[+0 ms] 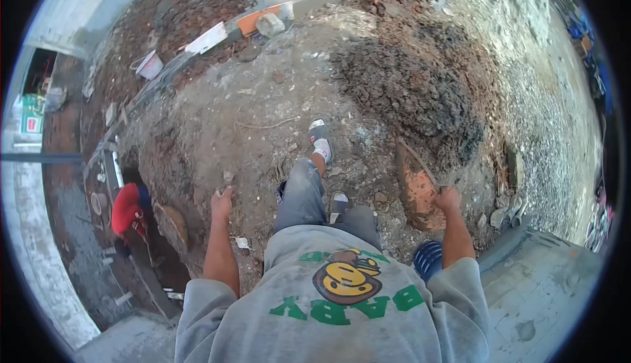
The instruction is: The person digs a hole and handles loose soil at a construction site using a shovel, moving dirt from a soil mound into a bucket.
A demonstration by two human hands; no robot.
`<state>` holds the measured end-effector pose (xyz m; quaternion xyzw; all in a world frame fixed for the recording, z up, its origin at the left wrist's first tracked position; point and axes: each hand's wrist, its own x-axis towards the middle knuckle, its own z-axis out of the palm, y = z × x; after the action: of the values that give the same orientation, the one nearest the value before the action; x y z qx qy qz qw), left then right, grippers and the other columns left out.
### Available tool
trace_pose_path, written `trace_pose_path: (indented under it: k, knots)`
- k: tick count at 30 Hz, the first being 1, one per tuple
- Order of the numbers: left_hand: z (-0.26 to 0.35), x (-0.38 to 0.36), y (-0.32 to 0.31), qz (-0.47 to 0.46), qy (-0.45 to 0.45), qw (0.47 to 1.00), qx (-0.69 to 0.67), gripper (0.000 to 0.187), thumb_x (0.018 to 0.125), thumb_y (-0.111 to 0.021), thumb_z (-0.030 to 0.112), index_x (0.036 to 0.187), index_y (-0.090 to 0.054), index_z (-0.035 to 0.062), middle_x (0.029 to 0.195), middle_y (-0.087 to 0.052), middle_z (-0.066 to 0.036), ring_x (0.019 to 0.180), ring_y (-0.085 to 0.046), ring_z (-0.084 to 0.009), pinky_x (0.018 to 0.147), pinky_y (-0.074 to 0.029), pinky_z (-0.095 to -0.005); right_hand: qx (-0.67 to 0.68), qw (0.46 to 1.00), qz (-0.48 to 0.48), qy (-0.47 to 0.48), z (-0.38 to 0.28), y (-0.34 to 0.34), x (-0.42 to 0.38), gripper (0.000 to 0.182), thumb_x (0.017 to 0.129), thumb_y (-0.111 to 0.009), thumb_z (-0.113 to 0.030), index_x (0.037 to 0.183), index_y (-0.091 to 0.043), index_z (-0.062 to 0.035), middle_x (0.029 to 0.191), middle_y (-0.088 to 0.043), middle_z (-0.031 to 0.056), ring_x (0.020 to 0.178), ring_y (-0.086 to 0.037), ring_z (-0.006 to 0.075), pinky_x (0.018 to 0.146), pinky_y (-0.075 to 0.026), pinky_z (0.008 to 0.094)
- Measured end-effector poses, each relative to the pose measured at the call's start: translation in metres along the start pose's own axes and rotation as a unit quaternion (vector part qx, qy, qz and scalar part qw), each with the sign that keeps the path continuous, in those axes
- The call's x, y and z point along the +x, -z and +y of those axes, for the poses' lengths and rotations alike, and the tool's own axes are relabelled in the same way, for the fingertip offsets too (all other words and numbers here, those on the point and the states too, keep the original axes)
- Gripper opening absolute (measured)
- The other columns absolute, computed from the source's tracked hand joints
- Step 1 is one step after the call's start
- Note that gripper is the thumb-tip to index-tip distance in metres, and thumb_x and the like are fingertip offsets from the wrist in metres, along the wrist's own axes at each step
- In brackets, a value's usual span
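My left hand hangs at the left over the bare dirt, its fingers curled, with nothing visible in it. On the right, my right hand is closed on the raised edge of a mud-stained orange pan, which hangs tilted beside my leg. A big heap of dark, wet soil lies just beyond the pan. Both my feet are on the dirt, one shoe ahead of the other.
At the left, a person in red bends in a trench. A white bucket lies near the upper left. Boards and a stone block line the far edge. Behind me at right is a concrete slab, near a blue striped object.
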<state>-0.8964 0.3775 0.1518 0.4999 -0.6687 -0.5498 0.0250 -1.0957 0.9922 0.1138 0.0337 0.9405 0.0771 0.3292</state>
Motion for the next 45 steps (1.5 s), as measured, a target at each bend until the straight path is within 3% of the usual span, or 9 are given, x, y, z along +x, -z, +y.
trace_pose_path:
  k: [4,7,9,18,24,31,35,40,45]
  knots:
    - [-0.102,-0.094,0.078,0.116,0.099,0.956,0.253,0.043,0.071,-0.056,0.029,0.098,-0.054,-0.0044,0.093,-0.058,-0.019,0.089,-0.055,-0.0317,0.077,-0.042,-0.0358,-0.002,1.000,0.005,0.025,-0.041,0.015,-0.032,0.029,0.069,-0.049,-0.021,0.084,-0.058,0.0025,0.089,-0.057,0.0224,0.086,-0.056,0.0340,0.072,-0.046,0.0396]
    - [-0.229,-0.167,0.130,0.172,0.299,0.920,0.184,0.049,0.068,-0.058,0.033,0.098,-0.054,-0.0049,0.097,-0.055,-0.024,0.094,-0.052,-0.0373,0.080,-0.040,-0.0385,-0.091,0.993,-0.031,0.063,-0.057,-0.016,-0.016,0.035,0.069,-0.049,-0.023,0.090,-0.057,0.0035,0.097,-0.056,0.0219,0.091,-0.054,0.0341,0.077,-0.045,0.0383]
    - [-0.268,-0.226,0.152,0.181,0.333,0.895,0.236,0.048,0.067,-0.058,0.033,0.096,-0.055,-0.0058,0.097,-0.055,-0.025,0.095,-0.051,-0.0372,0.082,-0.040,-0.0383,-0.124,0.985,-0.046,0.113,-0.074,-0.025,-0.015,0.036,0.068,-0.049,-0.024,0.090,-0.058,0.0038,0.096,-0.056,0.0221,0.091,-0.054,0.0338,0.077,-0.045,0.0381]
    - [-0.292,-0.326,0.181,0.347,0.405,0.840,0.095,0.043,0.068,-0.057,0.030,0.093,-0.056,-0.0050,0.095,-0.054,-0.026,0.095,-0.051,-0.0362,0.082,-0.039,-0.0378,-0.211,0.918,-0.005,0.336,-0.205,-0.031,-0.063,0.030,0.062,-0.054,-0.024,0.078,-0.061,0.0002,0.082,-0.060,0.0196,0.079,-0.059,0.0325,0.074,-0.045,0.0383]
    - [-0.334,-0.323,0.211,0.371,0.356,0.857,0.029,0.044,0.069,-0.057,0.030,0.093,-0.056,-0.0057,0.094,-0.055,-0.026,0.094,-0.052,-0.0360,0.081,-0.040,-0.0377,-0.261,0.874,0.018,0.410,-0.345,-0.010,-0.123,0.031,0.067,-0.053,-0.027,0.077,-0.061,0.0007,0.083,-0.059,0.0214,0.081,-0.057,0.0335,0.073,-0.045,0.0391]
    - [-0.464,-0.295,0.279,0.309,0.439,0.842,-0.049,0.049,0.069,-0.058,0.031,0.093,-0.054,-0.0113,0.097,-0.053,-0.029,0.098,-0.049,-0.0369,0.083,-0.038,-0.0370,-0.269,0.849,0.128,0.436,-0.506,0.011,-0.201,0.030,0.065,-0.054,-0.027,0.072,-0.060,0.0017,0.077,-0.059,0.0210,0.076,-0.058,0.0342,0.070,-0.046,0.0393]
    - [-0.554,-0.294,0.343,0.391,0.381,0.821,-0.167,0.049,0.069,-0.058,0.028,0.098,-0.051,-0.0117,0.099,-0.053,-0.027,0.097,-0.050,-0.0350,0.082,-0.038,-0.0357,-0.295,0.845,0.165,0.415,-0.595,0.029,-0.258,0.025,0.064,-0.050,-0.021,0.074,-0.062,-0.0016,0.078,-0.060,0.0181,0.078,-0.059,0.0290,0.072,-0.045,0.0375]
    - [-0.496,-0.303,0.462,0.404,0.347,0.838,-0.120,0.040,0.070,-0.057,0.019,0.097,-0.052,-0.0105,0.096,-0.057,-0.020,0.089,-0.054,-0.0311,0.079,-0.039,-0.0344,-0.301,0.815,0.189,0.458,-0.688,0.030,-0.301,0.026,0.065,-0.050,-0.022,0.074,-0.061,-0.0008,0.079,-0.060,0.0195,0.077,-0.059,0.0311,0.069,-0.047,0.0379]
    - [-0.460,-0.275,0.511,0.468,0.293,0.778,-0.299,0.029,0.075,-0.054,0.013,0.097,-0.053,-0.0048,0.087,-0.057,-0.010,0.077,-0.054,-0.0195,0.067,-0.043,-0.0294,-0.327,0.814,0.148,0.457,-0.788,0.035,-0.314,0.027,0.066,-0.050,-0.022,0.078,-0.061,-0.0007,0.084,-0.059,0.0194,0.080,-0.058,0.0307,0.072,-0.047,0.0375]
